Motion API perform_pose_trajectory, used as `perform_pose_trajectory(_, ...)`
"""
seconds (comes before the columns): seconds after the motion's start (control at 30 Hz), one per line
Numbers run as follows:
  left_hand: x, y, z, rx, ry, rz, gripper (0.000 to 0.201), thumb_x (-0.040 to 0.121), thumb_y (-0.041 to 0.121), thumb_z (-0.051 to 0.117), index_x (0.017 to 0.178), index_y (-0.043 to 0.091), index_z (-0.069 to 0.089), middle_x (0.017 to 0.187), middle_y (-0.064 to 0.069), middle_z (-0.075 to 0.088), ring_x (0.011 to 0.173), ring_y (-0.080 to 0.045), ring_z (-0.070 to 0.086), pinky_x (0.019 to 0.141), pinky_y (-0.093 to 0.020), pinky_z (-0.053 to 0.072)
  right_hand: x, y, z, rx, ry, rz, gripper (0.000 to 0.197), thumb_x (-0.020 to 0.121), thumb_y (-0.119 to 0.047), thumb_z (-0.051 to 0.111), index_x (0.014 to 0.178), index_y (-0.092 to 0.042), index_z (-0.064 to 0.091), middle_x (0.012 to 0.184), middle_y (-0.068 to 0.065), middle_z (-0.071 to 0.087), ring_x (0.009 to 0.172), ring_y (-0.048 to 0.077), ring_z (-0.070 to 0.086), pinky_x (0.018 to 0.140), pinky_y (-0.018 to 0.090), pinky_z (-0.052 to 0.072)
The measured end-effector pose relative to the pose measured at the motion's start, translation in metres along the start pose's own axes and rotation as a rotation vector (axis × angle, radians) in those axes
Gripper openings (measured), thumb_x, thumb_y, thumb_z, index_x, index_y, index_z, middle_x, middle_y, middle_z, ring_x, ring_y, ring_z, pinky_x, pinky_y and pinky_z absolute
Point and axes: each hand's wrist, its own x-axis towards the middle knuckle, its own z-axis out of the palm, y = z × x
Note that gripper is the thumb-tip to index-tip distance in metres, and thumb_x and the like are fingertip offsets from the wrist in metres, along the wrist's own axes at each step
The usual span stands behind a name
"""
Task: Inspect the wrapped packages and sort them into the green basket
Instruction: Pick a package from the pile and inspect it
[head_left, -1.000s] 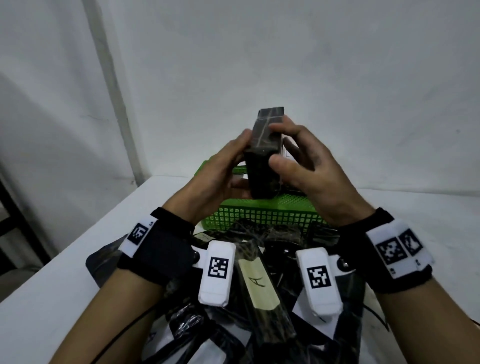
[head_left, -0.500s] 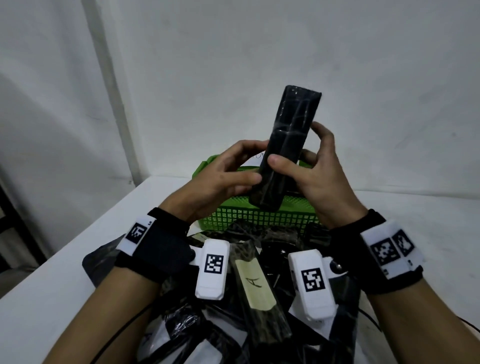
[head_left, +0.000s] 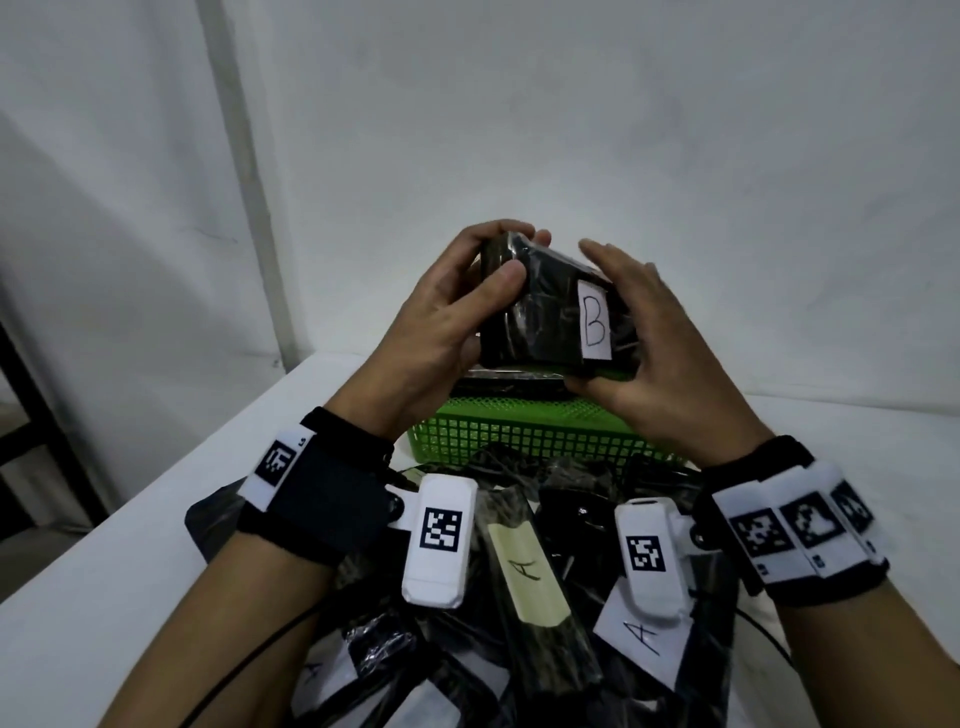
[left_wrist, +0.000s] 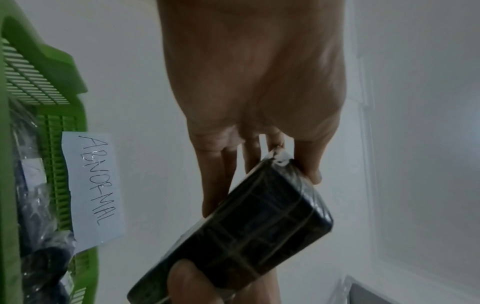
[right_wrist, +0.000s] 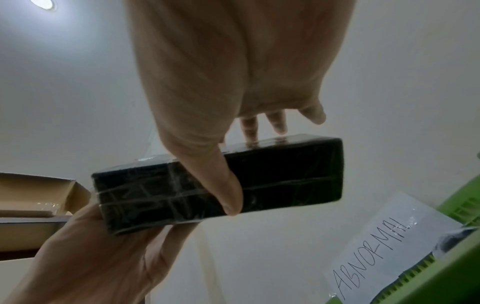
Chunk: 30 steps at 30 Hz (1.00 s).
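A black wrapped package (head_left: 540, 322) with a white label marked B (head_left: 595, 322) is held level just above the green basket (head_left: 519, 431). My left hand (head_left: 514, 254) grips its left end, thumb on the near face and fingers over the top. My right hand (head_left: 631, 322) pinches its right end, thumb beneath, fingers over the top. In the left wrist view the package (left_wrist: 246, 232) lies between thumb and fingers (left_wrist: 215, 174). In the right wrist view the thumb presses the package's (right_wrist: 285, 179) side.
Several black wrapped packages, some labelled A (head_left: 524, 571), lie piled on the white table (head_left: 130, 519) under my wrists. Other packages (head_left: 509, 379) lie in the basket, which bears a paper label reading ABNORMAL (left_wrist: 93, 185). An open cardboard box (right_wrist: 33, 197) stands to the left.
The package stood on end between both hands; it has been turned to lie level and sideways, with its B label now facing me. Both hands have shifted to its ends.
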Motion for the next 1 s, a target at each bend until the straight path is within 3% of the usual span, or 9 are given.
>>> perform_pose_trajectory(0.1,0.001,0.0,-0.005,-0.03,0.018,0.035,0.024,0.098,0.014,0.049,0.122,0.016,0.052,0.144,-0.01,0.054,0.126,-0.022,0.058,0.083,-0.04,0.059,-0.001,0.002,-0.003,0.06,0.082,0.069,0.106,0.072,-0.033,0.087,0.157,-0.031,0.025,0.154,-0.002,0.037,0.14,0.014,0.039,0.115,0.041,0.039)
perform_pose_trajectory(0.2,0.0,-0.002,-0.014,-0.107,0.015,0.014,0.028,0.094,0.024,0.054,0.121,0.018,0.051,0.141,-0.006,0.056,0.125,-0.022,0.058,0.083,-0.041,0.059,-0.003,0.002,-0.009,0.087,0.097,0.105,0.114,0.065,-0.036,0.09,0.157,-0.024,0.024,0.154,0.0,0.032,0.136,0.005,0.036,0.115,0.024,0.032)
perform_pose_trajectory(0.3,-0.002,-0.002,-0.017,-0.252,0.106,-0.068,0.031,0.098,0.034,0.05,0.125,0.02,0.052,0.133,-0.006,0.062,0.12,-0.024,0.06,0.09,-0.04,0.053,-0.004,-0.004,-0.011,0.267,0.14,0.13,0.118,0.059,-0.046,0.088,0.156,-0.029,0.023,0.145,-0.009,0.042,0.131,0.003,0.048,0.112,0.025,0.04)
perform_pose_trajectory(0.37,-0.002,-0.003,-0.018,-0.281,0.235,-0.12,0.037,0.103,0.04,0.042,0.127,0.016,0.057,0.123,-0.008,0.067,0.11,-0.023,0.065,0.082,-0.036,0.057,-0.003,-0.008,-0.01,0.382,0.259,0.11,0.105,0.065,-0.044,0.087,0.152,-0.026,0.033,0.138,-0.013,0.052,0.125,0.001,0.055,0.106,0.029,0.05)
perform_pose_trajectory(0.53,0.006,-0.013,-0.02,0.096,0.428,-0.199,0.024,0.103,0.027,0.05,0.118,0.012,0.063,0.094,0.003,0.068,0.081,-0.015,0.068,0.066,-0.029,0.058,-0.003,-0.01,-0.011,0.349,0.502,0.056,0.084,0.072,-0.046,0.083,0.146,-0.023,0.049,0.141,-0.005,0.056,0.123,0.008,0.058,0.096,0.037,0.056)
perform_pose_trajectory(0.6,0.005,-0.015,-0.02,0.22,0.414,-0.243,0.024,0.105,0.023,0.047,0.115,0.013,0.067,0.083,0.006,0.068,0.071,-0.011,0.068,0.06,-0.026,0.058,-0.004,-0.011,-0.011,0.219,0.529,-0.043,0.085,0.074,-0.046,0.082,0.147,-0.02,0.048,0.142,-0.003,0.053,0.128,0.011,0.054,0.098,0.04,0.053)
perform_pose_trajectory(0.73,0.0,-0.013,-0.024,0.42,0.376,-0.278,0.032,0.106,0.01,0.041,0.096,0.022,0.069,0.084,0.004,0.068,0.062,-0.002,0.068,0.051,-0.022,0.056,-0.005,-0.018,-0.006,-0.031,0.495,-0.179,0.087,0.076,-0.054,0.077,0.147,-0.013,0.049,0.142,0.003,0.052,0.132,0.019,0.044,0.11,0.039,0.041)
perform_pose_trajectory(0.83,-0.001,-0.015,-0.027,0.491,0.364,-0.247,0.038,0.105,0.004,0.04,0.091,0.024,0.07,0.082,0.005,0.069,0.06,0.002,0.067,0.048,-0.019,0.054,-0.004,-0.022,-0.004,-0.144,0.498,-0.218,0.086,0.075,-0.061,0.072,0.145,-0.014,0.053,0.141,0.001,0.054,0.129,0.019,0.04,0.109,0.043,0.04)
perform_pose_trajectory(1.0,0.004,-0.015,-0.02,0.379,0.371,-0.203,0.023,0.102,0.022,0.053,0.105,0.011,0.073,0.09,0.0,0.072,0.075,-0.009,0.069,0.056,-0.018,0.053,-0.002,-0.006,-0.018,0.016,0.455,0.046,0.082,0.075,-0.061,0.074,0.145,-0.024,0.051,0.137,-0.009,0.056,0.127,0.014,0.047,0.104,0.035,0.044)
